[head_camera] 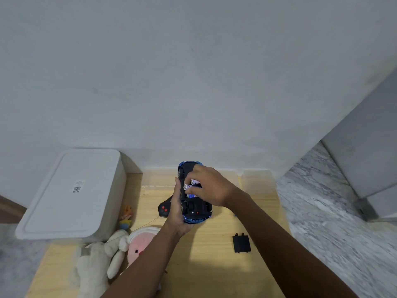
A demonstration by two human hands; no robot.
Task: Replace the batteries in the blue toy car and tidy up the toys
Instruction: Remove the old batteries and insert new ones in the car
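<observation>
A pale plastered wall fills the far half of the view, and below it a light wooden worktop (214,265) is flanked by grey marbled floor. The blue toy car (194,203) is held upside down above the middle of the worktop, its black underside facing up. It is gripped along its left side by the left hand (178,211), whose fingers are curled round the body from below. The right hand (209,186) is laid over the open battery bay, and white batteries (191,187) are pinched at its fingertips; whether they are going in or coming out cannot be told. The black battery cover (241,243) lies flat on the worktop near the right forearm, well apart from the car. A black remote control (164,208) sits just left of the car, partly hidden by the left hand. A white lidded storage box (73,194) stands at the far left, and a cream plush toy (96,263) and a pink-faced plush (139,241) lie at the near left. For the step to be done well, the car should be kept level and steady, each cell should be matched to the polarity marks and pressed against its spring end first, and the cover should be left within reach so that it can be fitted once the cells are seated.
</observation>
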